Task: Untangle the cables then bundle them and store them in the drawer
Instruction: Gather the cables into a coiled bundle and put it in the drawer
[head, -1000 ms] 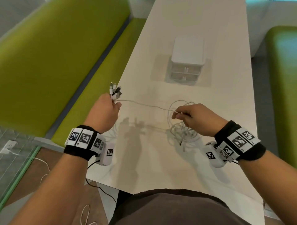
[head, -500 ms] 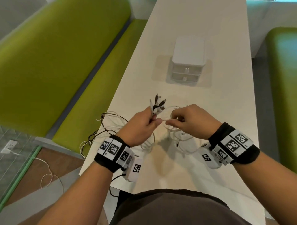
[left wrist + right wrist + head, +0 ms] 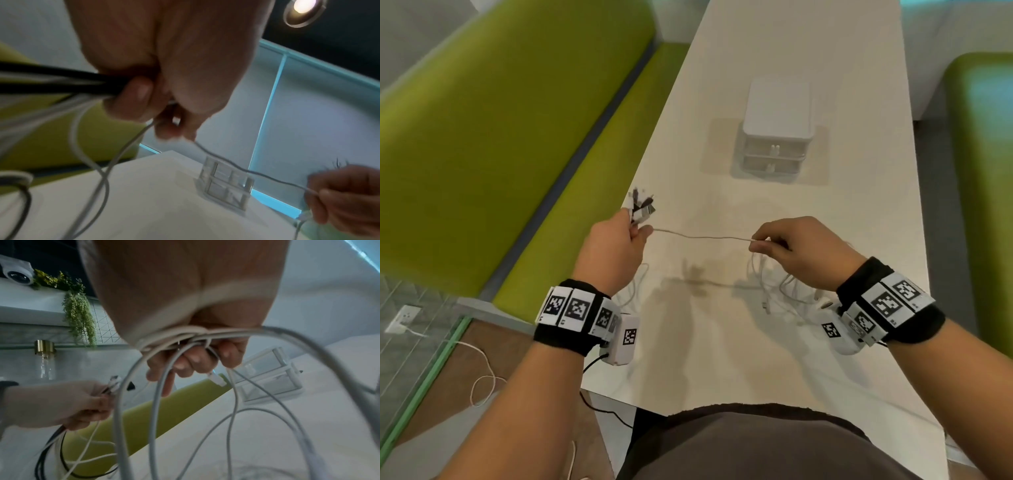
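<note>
1. The left hand [image 3: 613, 246], left of centre in the head view, is curled round a bunch of plugs [image 3: 641, 207] and cords; half a second ago it was almost touching the right hand, and it has now swung out to the left.
2. The right hand [image 3: 796, 251] pinches one white cable [image 3: 702, 237], now stretched between the hands.
3. The remaining cable pile [image 3: 779, 291] lies on the table [image 3: 722, 359] under the right hand.
4. This pull probably frees another cable; bundling is not begun, and the drawer unit [image 3: 777, 130], in the upper middle of the frame, looks closed.
</note>
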A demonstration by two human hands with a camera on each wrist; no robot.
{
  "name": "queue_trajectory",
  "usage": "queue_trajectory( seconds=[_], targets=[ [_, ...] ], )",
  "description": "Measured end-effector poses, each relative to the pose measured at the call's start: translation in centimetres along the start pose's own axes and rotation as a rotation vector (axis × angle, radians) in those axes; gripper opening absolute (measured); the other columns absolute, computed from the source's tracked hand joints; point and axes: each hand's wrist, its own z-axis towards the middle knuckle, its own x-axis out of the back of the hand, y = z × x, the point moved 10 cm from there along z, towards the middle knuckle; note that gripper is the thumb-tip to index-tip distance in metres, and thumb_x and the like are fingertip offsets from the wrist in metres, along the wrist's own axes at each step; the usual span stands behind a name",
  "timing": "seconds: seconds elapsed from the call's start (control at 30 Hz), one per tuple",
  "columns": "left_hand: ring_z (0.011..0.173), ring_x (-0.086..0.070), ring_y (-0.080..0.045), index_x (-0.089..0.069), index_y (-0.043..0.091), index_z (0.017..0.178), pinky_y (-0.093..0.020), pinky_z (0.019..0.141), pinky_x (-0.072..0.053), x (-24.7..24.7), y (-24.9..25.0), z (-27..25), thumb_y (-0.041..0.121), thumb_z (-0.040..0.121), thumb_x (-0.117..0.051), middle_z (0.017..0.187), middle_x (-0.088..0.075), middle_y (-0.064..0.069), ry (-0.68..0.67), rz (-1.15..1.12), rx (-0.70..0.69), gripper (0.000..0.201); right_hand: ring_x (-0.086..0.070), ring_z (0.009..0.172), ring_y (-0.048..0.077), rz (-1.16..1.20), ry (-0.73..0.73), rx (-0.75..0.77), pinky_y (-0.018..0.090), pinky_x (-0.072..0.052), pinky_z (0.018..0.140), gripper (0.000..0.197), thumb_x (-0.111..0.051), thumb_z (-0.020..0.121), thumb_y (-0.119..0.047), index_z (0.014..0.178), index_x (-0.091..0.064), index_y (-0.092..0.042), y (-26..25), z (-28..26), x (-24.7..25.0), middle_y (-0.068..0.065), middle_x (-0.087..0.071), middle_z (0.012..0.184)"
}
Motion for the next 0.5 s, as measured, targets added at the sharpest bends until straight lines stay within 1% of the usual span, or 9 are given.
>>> queue_trajectory(
  seconds=[0.07,0.13,0.2,0.27,0.33,0.37,0.4,0.43,0.5],
  targets=[
    [0.077,-0.056,-0.030,-0.049,0.010,0.088,-0.036,0.063,-0.042,-1.6,-0.1,-0.1,0.031,0.100,-0.059,0.086,-0.061,-0.008,-0.117,0.168,0.012,0.025,-0.056,0.069,0.004,-0.095,-0.048,-0.030,0.034,-0.045,0.067,0.020,-0.053,0.103,-0.037,0.094,-0.070,-0.030,-0.3,0.1,-1.0,-0.015,-0.061,0.069],
    [0.086,-0.057,-0.030,-0.050,0.011,0.094,-0.038,0.070,-0.042,-2.8,1.5,-0.7,0.031,0.099,-0.060,0.097,-0.057,-0.009,-0.156,0.223,-0.074,0.023,-0.060,0.080,0.017,-0.189,-0.096,-0.071,0.038,-0.049,0.074,0.023,-0.047,0.099,-0.024,0.092,-0.069,-0.022,-0.5,0.2,-2.0,-0.008,-0.065,0.081],
    [0.077,-0.049,-0.023,-0.044,0.015,0.088,-0.035,0.068,-0.032,-3.0,4.5,-2.0,0.030,0.097,-0.063,0.091,-0.048,-0.002,-0.108,0.118,-0.213,0.025,-0.058,0.089,0.022,-0.233,-0.117,-0.068,0.040,-0.051,0.078,0.027,-0.045,0.092,-0.014,0.090,-0.071,-0.017,-1.2,0.1,-2.8,0.000,-0.067,0.091],
    [0.068,-0.044,-0.012,-0.051,0.015,0.090,-0.031,0.065,-0.030,-3.6,7.0,-3.1,0.030,0.095,-0.065,0.083,-0.048,0.004,-0.109,-0.029,-0.305,0.021,-0.055,0.086,0.020,-0.220,-0.105,-0.031,0.040,-0.051,0.076,0.028,-0.045,0.090,-0.014,0.089,-0.073,-0.017,-2.2,0.1,-3.4,0.000,-0.064,0.089],
    [0.070,-0.052,-0.001,-0.060,0.019,0.099,-0.023,0.063,-0.037,-5.3,8.6,-4.1,0.034,0.095,-0.064,0.085,-0.057,0.010,-0.232,-0.151,-0.308,0.016,-0.054,0.083,0.021,-0.229,-0.103,0.033,0.040,-0.050,0.073,0.025,-0.047,0.093,-0.018,0.085,-0.071,-0.015,-3.3,0.3,-3.8,-0.002,-0.058,0.083],
    [0.074,-0.056,0.001,-0.058,0.021,0.098,-0.020,0.065,-0.040,-6.1,9.2,-4.5,0.035,0.096,-0.062,0.088,-0.062,0.010,-0.299,-0.174,-0.301,0.014,-0.054,0.082,0.022,-0.235,-0.104,0.067,0.039,-0.047,0.071,0.021,-0.049,0.094,-0.018,0.082,-0.067,-0.015,-3.6,0.5,-3.8,-0.003,-0.053,0.079],
    [0.078,-0.059,-0.001,-0.054,0.022,0.094,-0.022,0.066,-0.042,-6.6,9.5,-4.6,0.034,0.098,-0.060,0.090,-0.066,0.009,-0.344,-0.175,-0.291,0.013,-0.053,0.082,0.022,-0.224,-0.099,0.101,0.037,-0.043,0.070,0.019,-0.052,0.095,-0.015,0.079,-0.063,-0.017,-3.9,0.6,-3.7,-0.005,-0.049,0.078],
    [0.079,-0.061,-0.001,-0.051,0.024,0.090,-0.022,0.065,-0.042,-6.8,9.8,-4.5,0.030,0.099,-0.058,0.091,-0.069,0.008,-0.374,-0.179,-0.282,0.013,-0.053,0.081,0.020,-0.197,-0.072,0.140,0.034,-0.040,0.069,0.019,-0.054,0.096,-0.013,0.081,-0.064,-0.017,-4.2,0.6,-3.4,-0.006,-0.049,0.078],
    [0.067,-0.059,0.007,-0.050,0.026,0.091,-0.016,0.059,-0.038,-7.0,9.9,-4.3,0.024,0.101,-0.056,0.086,-0.071,0.009,-0.461,-0.207,-0.268,0.012,-0.050,0.076,0.012,-0.070,0.048,0.202,0.026,-0.037,0.070,0.017,-0.057,0.099,-0.012,0.090,-0.072,-0.013,-4.8,0.3,-1.9,-0.006,-0.054,0.080]
  ],
)
